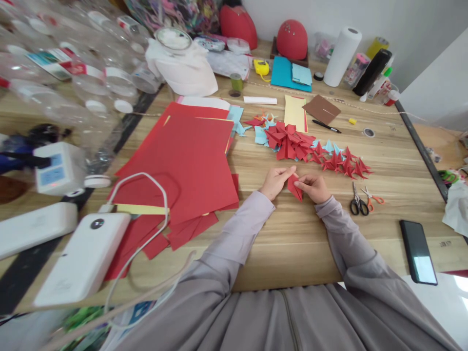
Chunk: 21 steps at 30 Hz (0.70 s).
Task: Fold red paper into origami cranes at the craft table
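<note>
Between my two hands is a small folded piece of red paper (295,188), its lower end narrowing to a point. My left hand (277,182) pinches its upper left edge, thumb and fingers closed. On the other side, my right hand (312,187) grips the right edge between thumb and fingertips. Just beyond my hands lies a pile of folded red paper pieces (288,141). Red folded paper cranes (340,161) with some light blue ones spread to its right. Large sheets of red paper (201,165) are stacked to my left.
Black-handled scissors (359,202) and orange-handled scissors (373,197) lie right of my hands, near a phone (419,251). A white power bank (84,258) with a cable sits front left. Plastic bottles (106,73) crowd the back left. A paper roll (342,57) stands at the back.
</note>
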Each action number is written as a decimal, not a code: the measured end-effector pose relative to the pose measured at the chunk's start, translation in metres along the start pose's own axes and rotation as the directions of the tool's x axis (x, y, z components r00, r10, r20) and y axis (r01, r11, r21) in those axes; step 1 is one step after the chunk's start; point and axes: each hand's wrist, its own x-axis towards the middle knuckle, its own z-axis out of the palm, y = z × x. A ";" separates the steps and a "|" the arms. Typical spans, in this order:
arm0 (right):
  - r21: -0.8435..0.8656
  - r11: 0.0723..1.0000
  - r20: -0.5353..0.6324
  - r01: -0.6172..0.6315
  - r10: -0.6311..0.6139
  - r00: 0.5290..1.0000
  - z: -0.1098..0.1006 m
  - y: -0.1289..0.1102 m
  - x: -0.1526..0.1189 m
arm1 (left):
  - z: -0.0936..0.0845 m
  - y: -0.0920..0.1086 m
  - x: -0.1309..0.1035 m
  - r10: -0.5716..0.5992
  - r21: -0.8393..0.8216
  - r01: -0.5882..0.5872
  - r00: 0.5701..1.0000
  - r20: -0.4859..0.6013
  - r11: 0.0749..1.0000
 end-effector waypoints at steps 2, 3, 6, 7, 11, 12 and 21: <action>0.007 1.000 0.005 -0.007 0.007 1.000 0.000 0.000 0.000 | 0.000 0.002 0.000 -0.015 -0.011 0.015 0.999 -0.030 1.000; 0.007 1.000 0.000 -0.013 0.013 1.000 0.000 0.000 0.000 | 0.000 0.002 0.000 -0.019 -0.021 0.018 0.999 -0.047 1.000; 0.015 0.999 -0.032 -0.031 0.032 0.999 0.001 -0.001 0.000 | 0.000 0.001 0.001 -0.013 -0.057 0.008 0.996 -0.083 0.998; 0.016 0.999 -0.041 -0.032 0.032 0.999 0.001 -0.001 0.000 | 0.000 0.001 0.001 0.001 -0.057 -0.006 0.996 -0.085 0.998; -0.013 1.000 -0.058 -0.009 0.008 0.998 0.000 -0.003 0.000 | 0.002 -0.001 0.001 0.088 0.017 -0.088 0.995 -0.055 0.996; -0.021 1.000 -0.058 -0.005 0.004 0.998 0.001 -0.003 0.000 | 0.003 -0.001 0.000 0.094 0.023 -0.093 0.994 -0.056 0.995; -0.019 1.000 -0.009 0.002 -0.002 1.000 0.001 -0.005 0.000 | 0.005 -0.001 -0.001 0.042 -0.021 -0.045 0.990 -0.134 0.999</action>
